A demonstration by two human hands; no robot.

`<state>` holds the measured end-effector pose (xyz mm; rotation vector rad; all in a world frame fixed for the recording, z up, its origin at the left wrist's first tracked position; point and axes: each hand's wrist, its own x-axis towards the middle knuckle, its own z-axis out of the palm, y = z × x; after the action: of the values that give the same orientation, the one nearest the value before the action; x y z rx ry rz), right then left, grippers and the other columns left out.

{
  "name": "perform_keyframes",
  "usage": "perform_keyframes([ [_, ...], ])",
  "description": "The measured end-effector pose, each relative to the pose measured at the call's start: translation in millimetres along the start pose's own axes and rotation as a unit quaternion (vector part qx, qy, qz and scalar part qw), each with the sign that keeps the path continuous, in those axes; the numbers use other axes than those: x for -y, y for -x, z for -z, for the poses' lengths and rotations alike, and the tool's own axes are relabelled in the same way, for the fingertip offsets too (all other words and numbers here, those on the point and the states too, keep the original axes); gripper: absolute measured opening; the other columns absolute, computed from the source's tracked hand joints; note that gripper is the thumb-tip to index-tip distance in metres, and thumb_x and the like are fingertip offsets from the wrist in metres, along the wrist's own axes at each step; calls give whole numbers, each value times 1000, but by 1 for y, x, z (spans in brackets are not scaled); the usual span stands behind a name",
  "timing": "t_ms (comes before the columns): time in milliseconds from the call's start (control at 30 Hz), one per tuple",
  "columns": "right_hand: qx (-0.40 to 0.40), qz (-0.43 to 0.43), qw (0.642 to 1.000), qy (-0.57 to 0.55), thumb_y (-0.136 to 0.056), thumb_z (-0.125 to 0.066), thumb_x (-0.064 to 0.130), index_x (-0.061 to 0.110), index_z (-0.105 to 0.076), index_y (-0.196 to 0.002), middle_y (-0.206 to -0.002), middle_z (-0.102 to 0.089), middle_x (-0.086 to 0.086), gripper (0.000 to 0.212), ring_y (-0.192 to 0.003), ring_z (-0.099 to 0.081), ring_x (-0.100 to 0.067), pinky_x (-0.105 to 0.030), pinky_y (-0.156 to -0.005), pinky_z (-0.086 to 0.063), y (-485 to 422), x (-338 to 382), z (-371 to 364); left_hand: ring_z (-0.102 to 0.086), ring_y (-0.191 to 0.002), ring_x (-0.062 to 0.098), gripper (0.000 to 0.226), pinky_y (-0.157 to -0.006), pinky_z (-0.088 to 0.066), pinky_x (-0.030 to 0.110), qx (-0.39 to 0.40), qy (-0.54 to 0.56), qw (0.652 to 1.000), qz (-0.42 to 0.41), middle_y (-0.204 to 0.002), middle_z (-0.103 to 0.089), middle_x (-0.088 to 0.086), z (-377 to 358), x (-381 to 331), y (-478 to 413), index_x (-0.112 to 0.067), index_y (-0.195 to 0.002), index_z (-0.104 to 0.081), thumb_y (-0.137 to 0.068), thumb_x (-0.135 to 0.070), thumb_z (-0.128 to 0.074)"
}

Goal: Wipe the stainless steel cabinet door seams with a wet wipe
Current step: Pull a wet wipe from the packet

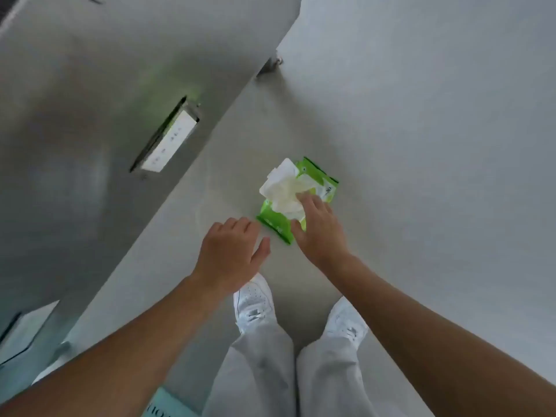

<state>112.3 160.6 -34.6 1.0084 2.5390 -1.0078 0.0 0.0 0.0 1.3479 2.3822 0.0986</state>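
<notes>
A green wet-wipe pack [275, 221] lies on the grey floor in the middle of the view. A crumpled white wipe [282, 188] sticks out of its top. My right hand [319, 230] rests on the pack, and its fingers pinch the lower edge of the wipe. Just left of the pack my left hand [231, 251] hovers, fingers loosely curled and apart, holding nothing. The stainless steel cabinet door [90, 100] fills the left side, with a recessed handle slot [168, 136] in its face.
The cabinet's lower edge runs diagonally from lower left to upper right, with a small foot [270, 66] at its far end. My white shoes [255, 302] and pale trousers stand below the hands. A pale blue object [168, 406] lies at the bottom edge.
</notes>
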Motion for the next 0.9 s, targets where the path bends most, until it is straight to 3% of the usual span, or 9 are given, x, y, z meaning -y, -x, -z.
perform_keyframes([
  [100, -12, 10, 1000, 21, -89, -64, 17, 13, -46, -142, -143, -50, -6, 56, -130, -45, -30, -42, -101, -47, -33, -13, -40, -62, -72, 32, 45, -65, -49, 41, -13, 3, 1000, 6, -84, -68, 7, -32, 9, -15, -8, -95, -69, -96, -41, -38],
  [200, -14, -4, 1000, 26, -88, -63, 13, 14, -65, -113, -113, -64, -4, 26, -108, -56, -28, -41, -86, -51, -44, -18, -58, -61, -71, 32, 45, -64, -48, 41, -2, 1, 1000, 8, -84, -68, 7, -44, 10, -17, -9, -95, -68, -97, -41, -37],
  [267, -24, -10, 1000, 13, -89, -60, 12, 13, -66, -93, -93, -65, -2, 8, -90, -60, -26, -40, -71, -50, -39, -20, -58, -61, -71, 31, 45, -63, -47, 41, -8, -9, 1000, -1, -84, -68, 6, -43, 10, -10, -10, -95, -68, -97, -42, -37],
  [433, -56, -44, 992, -102, -90, -62, 14, 18, -61, -84, -85, -64, 5, 7, -75, -58, -16, -30, -65, -45, -7, -6, -23, -62, -70, 30, 46, -63, -49, 41, 13, -17, 1000, 4, -85, -68, 6, -5, 6, 4, -9, -97, -69, -96, -43, -37],
  [600, -44, -74, 976, -200, -88, -66, 14, 24, -63, -78, -70, -65, 9, 14, -67, -60, -9, -19, -60, -44, 41, 26, 66, -62, -71, 31, 52, -67, -49, 41, 47, -41, 998, 14, -83, -69, 6, 79, -15, 9, -11, -93, -69, -95, -47, -31],
  [767, -92, -123, 945, -290, -87, -69, 10, 19, -69, -81, -74, -70, 9, 10, -69, -63, -4, -10, -61, -45, 102, 92, 209, -64, -74, 31, 59, -69, -51, 41, 20, -7, 999, 33, -83, -70, 6, 223, -66, 11, -11, -97, -69, -97, -50, -25],
  [900, -148, -108, 930, -319, -86, -71, 13, 20, -70, -82, -75, -71, 11, 8, -68, -65, -6, -16, -63, -50, 147, 150, 340, -65, -73, 33, 52, -65, -53, 41, -28, -11, 999, -13, -81, -70, 8, 358, -119, 12, -11, -94, -70, -98, -47, -32],
])
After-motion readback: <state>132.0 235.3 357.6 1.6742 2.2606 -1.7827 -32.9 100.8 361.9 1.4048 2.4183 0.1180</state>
